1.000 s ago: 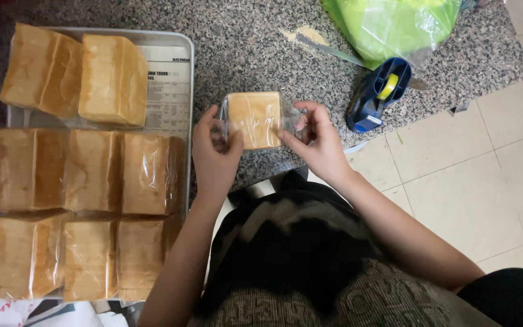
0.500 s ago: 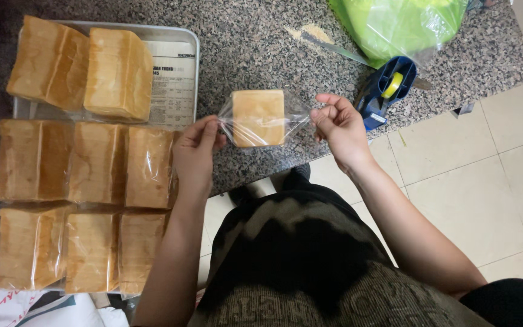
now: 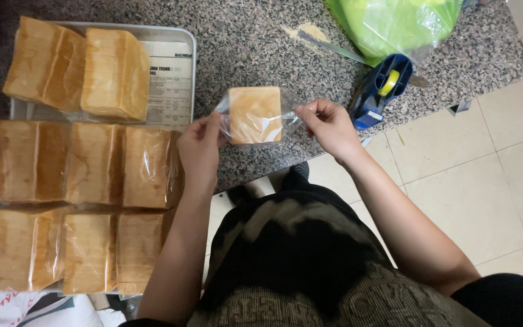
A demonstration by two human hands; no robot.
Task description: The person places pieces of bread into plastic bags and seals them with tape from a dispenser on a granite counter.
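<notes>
Spanning both hands point(image 3: 261, 136): bagged bread point(image 3: 255, 114)

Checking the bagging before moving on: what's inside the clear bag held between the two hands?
One square piece of bread shows through the clear bag, pinched by the left hand and right hand. Its underside, and anything behind it, is covered.

both hands hold a bagged bread slice point(image 3: 254, 115) above the speckled table point(image 3: 243, 42): left hand point(image 3: 200, 151) and right hand point(image 3: 328, 124) pinch the clear wrap's edges. wrapped loaves point(image 3: 86, 163) fill a metal tray point(image 3: 180, 36); a blue tape dispenser point(image 3: 379, 91) stands nearby.
</notes>
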